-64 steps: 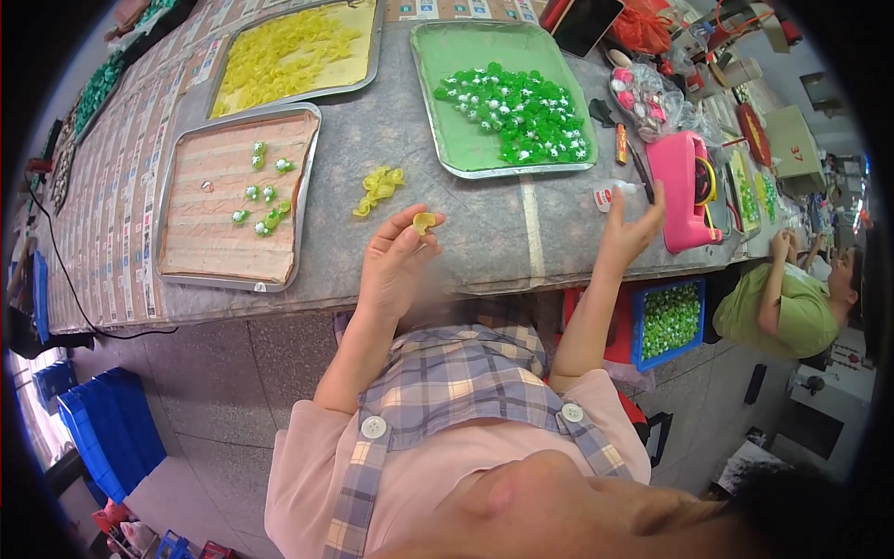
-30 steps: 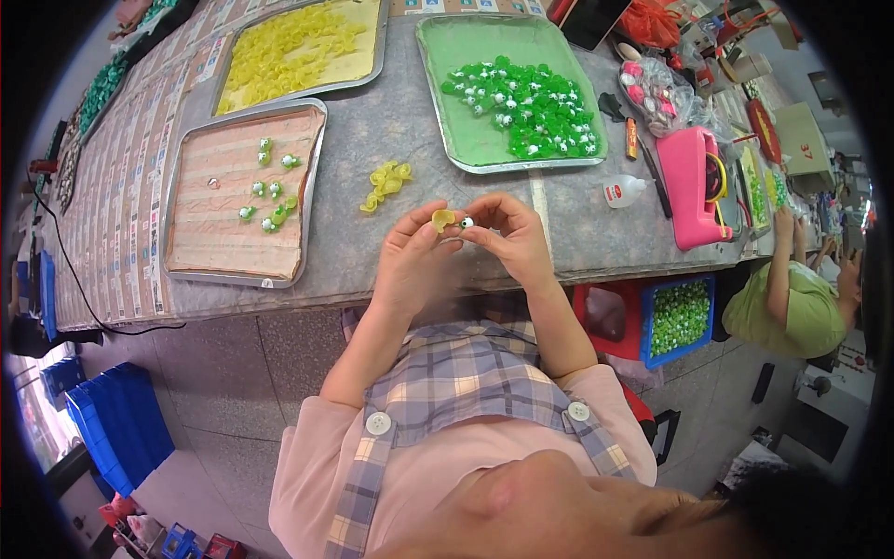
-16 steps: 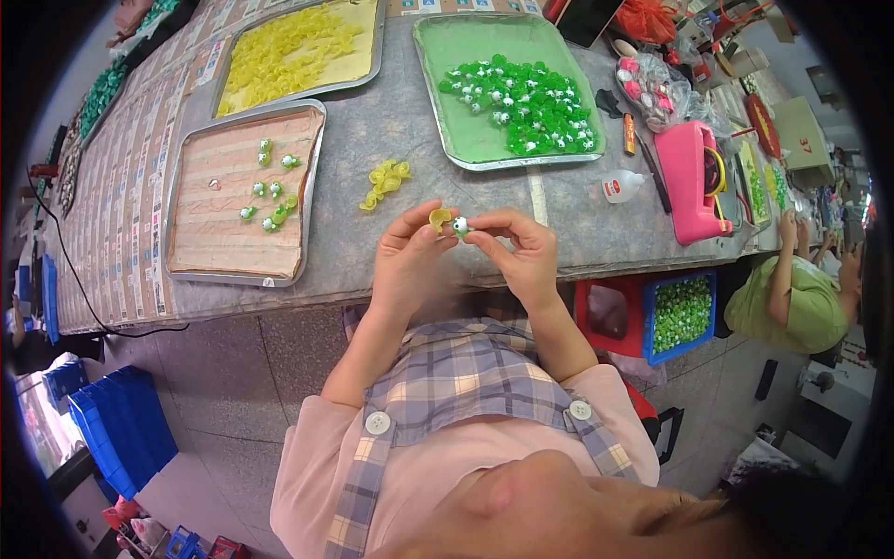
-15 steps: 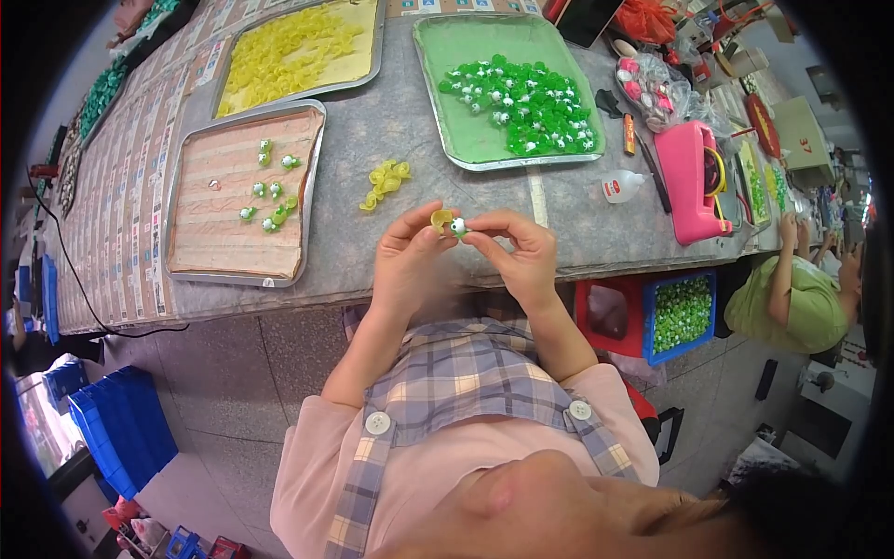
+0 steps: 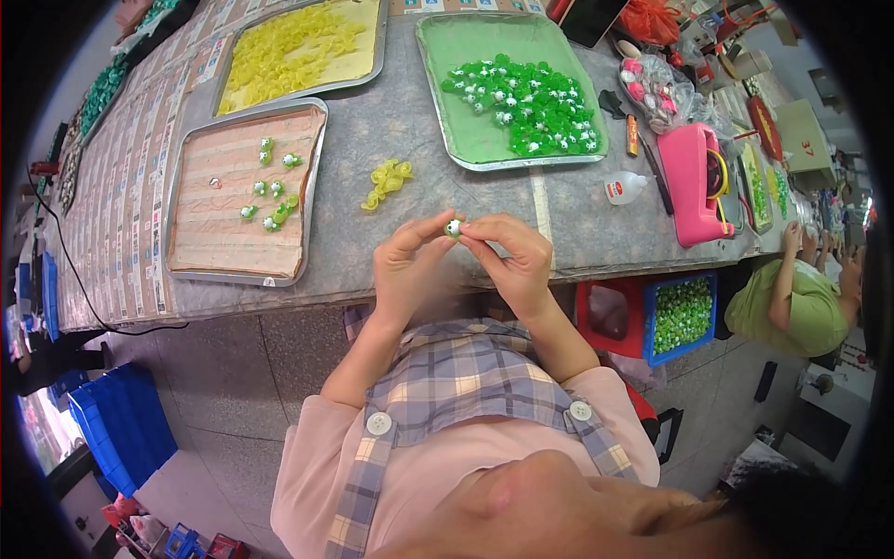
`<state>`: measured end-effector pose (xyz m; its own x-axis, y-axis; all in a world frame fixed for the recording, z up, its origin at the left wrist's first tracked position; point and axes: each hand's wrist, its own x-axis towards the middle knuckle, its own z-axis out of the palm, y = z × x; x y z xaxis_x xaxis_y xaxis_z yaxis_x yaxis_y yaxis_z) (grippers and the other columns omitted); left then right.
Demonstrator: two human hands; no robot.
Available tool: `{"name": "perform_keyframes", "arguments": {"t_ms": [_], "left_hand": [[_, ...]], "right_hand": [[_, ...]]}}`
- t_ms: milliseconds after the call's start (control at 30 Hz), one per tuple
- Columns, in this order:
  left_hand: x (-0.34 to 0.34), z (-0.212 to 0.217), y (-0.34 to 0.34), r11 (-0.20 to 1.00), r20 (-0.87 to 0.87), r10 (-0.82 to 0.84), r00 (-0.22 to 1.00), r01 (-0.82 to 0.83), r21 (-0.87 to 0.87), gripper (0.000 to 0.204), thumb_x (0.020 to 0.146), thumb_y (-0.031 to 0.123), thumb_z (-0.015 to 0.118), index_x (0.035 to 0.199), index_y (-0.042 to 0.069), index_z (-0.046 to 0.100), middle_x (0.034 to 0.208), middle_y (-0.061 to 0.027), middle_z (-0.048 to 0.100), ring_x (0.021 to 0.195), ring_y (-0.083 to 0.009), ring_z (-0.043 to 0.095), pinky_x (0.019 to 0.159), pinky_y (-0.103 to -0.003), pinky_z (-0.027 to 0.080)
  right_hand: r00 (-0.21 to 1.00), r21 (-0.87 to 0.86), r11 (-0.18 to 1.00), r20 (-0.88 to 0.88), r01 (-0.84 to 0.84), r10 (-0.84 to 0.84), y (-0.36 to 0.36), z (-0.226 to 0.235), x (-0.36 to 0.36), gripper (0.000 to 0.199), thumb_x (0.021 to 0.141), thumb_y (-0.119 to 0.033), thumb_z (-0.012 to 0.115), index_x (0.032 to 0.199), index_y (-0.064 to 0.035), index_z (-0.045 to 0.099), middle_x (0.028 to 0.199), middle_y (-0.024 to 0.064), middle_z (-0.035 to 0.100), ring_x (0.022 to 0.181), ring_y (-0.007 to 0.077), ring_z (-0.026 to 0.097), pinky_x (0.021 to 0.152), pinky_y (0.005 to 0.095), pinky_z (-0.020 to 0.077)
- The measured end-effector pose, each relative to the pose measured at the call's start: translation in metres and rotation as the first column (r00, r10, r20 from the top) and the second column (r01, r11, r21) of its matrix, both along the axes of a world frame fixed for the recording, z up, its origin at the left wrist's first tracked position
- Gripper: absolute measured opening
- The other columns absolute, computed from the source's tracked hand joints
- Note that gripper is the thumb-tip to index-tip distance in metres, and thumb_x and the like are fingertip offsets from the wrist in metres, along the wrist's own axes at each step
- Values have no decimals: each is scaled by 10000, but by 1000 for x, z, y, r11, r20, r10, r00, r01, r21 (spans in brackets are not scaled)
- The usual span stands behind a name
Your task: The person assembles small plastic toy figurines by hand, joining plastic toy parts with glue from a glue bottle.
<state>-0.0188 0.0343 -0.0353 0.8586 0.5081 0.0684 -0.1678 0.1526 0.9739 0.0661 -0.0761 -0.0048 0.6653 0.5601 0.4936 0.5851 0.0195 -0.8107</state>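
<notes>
Both hands have come together above the table's near edge: the left hand and right hand now pinch one small green-and-white piece between their fingertips, where two seconds ago the right reached far right.

left hand and right hand pinching small green piece, above table edge

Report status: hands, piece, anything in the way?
Left hand and right hand pinch one small green piece above the table edge. Yellow pieces lie beyond. Nothing between.
</notes>
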Motion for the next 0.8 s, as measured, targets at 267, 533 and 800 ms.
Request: {"name": "perform_keyframes", "arguments": {"t_ms": [267, 533, 800], "left_hand": [[0, 1, -7, 888, 119, -58, 991, 106, -447, 291, 769, -38, 503, 1047, 28, 553, 973, -98, 585, 862, -123, 544, 773, -240, 427], [-1, -5, -3, 721, 229, -81, 970, 216, -658, 254, 777, -12, 497, 1028, 11, 527, 1008, -112, 567, 904, -147, 540, 768, -248, 439], [1, 5, -2, 798, 116, -101, 988, 150, -584, 311, 791, 11, 498, 1096, -29, 457, 1056, -148, 543, 970, -164, 524, 825, -269, 428]], "right_hand": [[977, -8, 999, 207, 43, -40, 0, -7, -4, 172, 631, 39, 655, 780, -28, 599, 726, 76, 590, 609, 183, 557, 538, 255, 439], [978, -16, 993, 175, 115, -111, 3, -7, -4, 269, 619, -101, 679, 872, -89, 589, 754, 39, 537, 603, 192, 501, 533, 295, 404], [957, -154, 987, 290, 42, 5, -1, -3, 2, 290, 615, -84, 672, 896, -82, 599, 775, 42, 525, 671, 198, 507, 572, 293, 422]]}}
